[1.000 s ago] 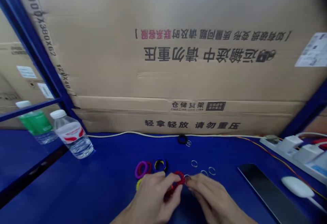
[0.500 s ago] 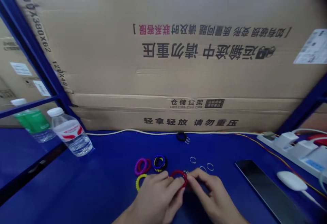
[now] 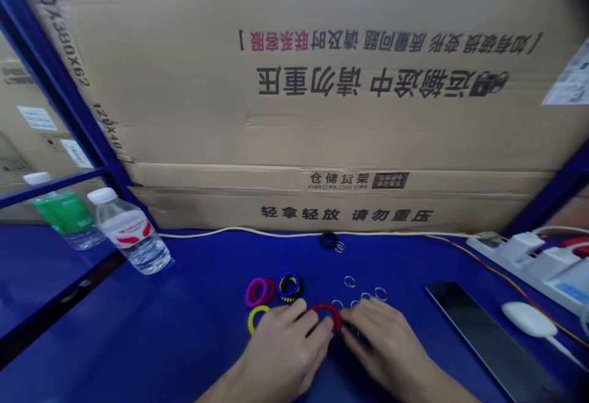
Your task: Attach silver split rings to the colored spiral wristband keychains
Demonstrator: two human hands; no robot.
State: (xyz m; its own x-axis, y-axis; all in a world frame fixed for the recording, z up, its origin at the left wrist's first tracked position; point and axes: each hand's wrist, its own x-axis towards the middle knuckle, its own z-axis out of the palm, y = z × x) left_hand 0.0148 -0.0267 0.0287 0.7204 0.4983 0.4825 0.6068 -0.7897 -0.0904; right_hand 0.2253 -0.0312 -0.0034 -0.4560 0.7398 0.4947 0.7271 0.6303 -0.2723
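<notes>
Left hand point(image 3: 280, 354) and right hand point(image 3: 389, 348) were low on the blue bench point(image 3: 184, 311), fingers half curled, with the red coil point(image 3: 327, 312) between them. Left fingertips point(image 3: 317, 324) touched its 8 o'clock side, and right fingertips point(image 3: 345, 320) were at its 4 o'clock side. Neither grip was wide open, but I couldn't tell whether either one actually pinched the coil.

Purple coil point(image 3: 254, 292) lay at 9 o'clock from the red one, just beside a smaller red coil point(image 3: 269, 291). Blue-and-yellow coils point(image 3: 289, 287) sat next to them, and a yellow coil point(image 3: 256, 317) lay just above the left hand. Metal rings point(image 3: 365, 295) were scattered from 12 to 2 o'clock, near the right hand. Black coil point(image 3: 329, 240) and a small metal ring point(image 3: 339, 247) lay farther out at 12 o'clock, by a cream cable point(image 3: 276, 231).

Water bottle point(image 3: 131, 234) stood at 10 o'clock, well apart. Black tablet point(image 3: 488, 341) and white mouse point(image 3: 529, 319) lay at 3 o'clock. Cardboard box point(image 3: 322, 115) rose behind the bench.
</notes>
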